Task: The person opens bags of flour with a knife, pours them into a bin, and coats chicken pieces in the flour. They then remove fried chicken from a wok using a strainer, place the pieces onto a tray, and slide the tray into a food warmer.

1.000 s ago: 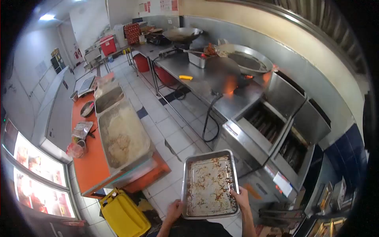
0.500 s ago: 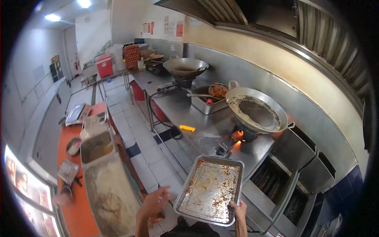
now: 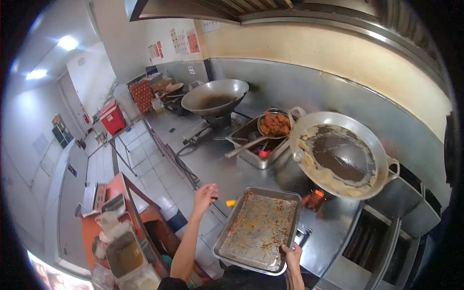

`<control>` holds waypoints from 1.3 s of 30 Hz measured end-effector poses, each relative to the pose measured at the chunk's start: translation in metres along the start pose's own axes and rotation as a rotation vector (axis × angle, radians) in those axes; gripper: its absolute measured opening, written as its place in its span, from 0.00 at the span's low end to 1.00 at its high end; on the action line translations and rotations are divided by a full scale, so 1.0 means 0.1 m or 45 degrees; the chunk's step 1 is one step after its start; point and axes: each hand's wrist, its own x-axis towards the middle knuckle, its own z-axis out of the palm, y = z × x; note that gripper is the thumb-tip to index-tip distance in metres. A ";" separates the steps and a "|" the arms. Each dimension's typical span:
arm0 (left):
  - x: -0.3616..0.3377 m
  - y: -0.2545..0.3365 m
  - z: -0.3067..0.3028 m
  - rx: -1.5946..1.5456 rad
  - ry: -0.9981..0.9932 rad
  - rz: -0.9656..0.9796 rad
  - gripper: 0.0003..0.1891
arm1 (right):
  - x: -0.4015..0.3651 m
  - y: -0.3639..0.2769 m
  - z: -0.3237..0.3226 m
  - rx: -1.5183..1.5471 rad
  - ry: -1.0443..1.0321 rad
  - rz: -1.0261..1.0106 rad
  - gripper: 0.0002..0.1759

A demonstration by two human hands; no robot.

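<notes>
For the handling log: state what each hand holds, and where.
Right hand holds the greasy tray, grip on its near rim by the corner; left hand holds nothing.

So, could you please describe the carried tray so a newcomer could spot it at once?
Find the steel counter along the wall and its wok over the flame. In front of that wok is the tray, gripped at its near corner by the right hand. Unlike the deeper pan behind, it is shallow and empty but for brown crumbs.
</notes>
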 end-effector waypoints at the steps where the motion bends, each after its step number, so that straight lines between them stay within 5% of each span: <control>1: 0.41 0.00 -0.04 0.083 0.008 0.059 0.14 | 0.13 -0.08 0.11 -0.054 -0.002 0.013 0.12; 5: 1.78 -0.19 0.05 -0.036 -0.068 0.058 0.16 | 0.61 0.02 0.41 -0.028 0.028 0.005 0.13; 7: 2.25 -0.17 0.18 -0.244 -0.147 -0.344 0.19 | 0.71 0.05 0.53 -0.028 0.074 0.032 0.13; 8: 2.49 -0.26 0.25 -0.224 -0.195 -0.349 0.19 | 0.70 -0.06 0.65 0.040 0.092 0.043 0.13; 10: 2.89 -0.45 0.47 -0.562 -0.747 -0.805 0.22 | 0.78 0.09 0.77 0.047 0.191 -0.004 0.13; 14: 3.19 -0.43 0.90 -0.803 -1.149 -0.904 0.24 | 0.76 0.08 1.28 0.096 0.440 -0.009 0.10; 17: 3.25 -0.40 1.13 -0.919 -1.051 -1.089 0.24 | 0.67 0.12 1.58 0.050 0.633 0.017 0.09; 20: 3.51 -0.55 1.27 -1.424 -1.075 -1.544 0.15 | 0.66 0.37 1.76 0.072 0.730 -0.040 0.11; 21: 3.67 -0.71 1.31 -1.419 -1.097 -1.556 0.15 | 0.65 0.43 1.82 0.091 0.761 -0.065 0.12; 23: 3.68 -0.74 1.31 -1.069 -1.456 -1.106 0.08 | 0.59 0.35 2.00 0.048 0.833 -0.064 0.14; 25: 3.73 -0.70 1.25 -0.898 -1.496 -1.103 0.08 | 0.57 0.47 2.04 0.051 0.899 -0.102 0.13; 28: 3.55 -0.43 0.84 -0.715 -1.514 -1.153 0.10 | 0.49 0.63 2.01 0.006 0.896 -0.205 0.12; 30: 3.27 -0.16 0.40 -0.435 -1.397 -0.912 0.16 | 0.40 0.43 2.13 0.054 0.899 -0.180 0.13; 32: 3.01 -0.07 -0.06 -0.342 -1.437 -0.778 0.12 | 0.38 0.35 2.17 0.049 0.940 -0.166 0.14; 34: 2.61 0.21 -0.50 -0.281 -1.319 -0.816 0.06 | 0.36 0.25 2.19 0.003 0.942 -0.138 0.15; 39: 1.65 0.79 -1.46 -0.134 -1.231 -0.808 0.12 | 0.42 0.09 2.25 -0.073 0.902 -0.347 0.15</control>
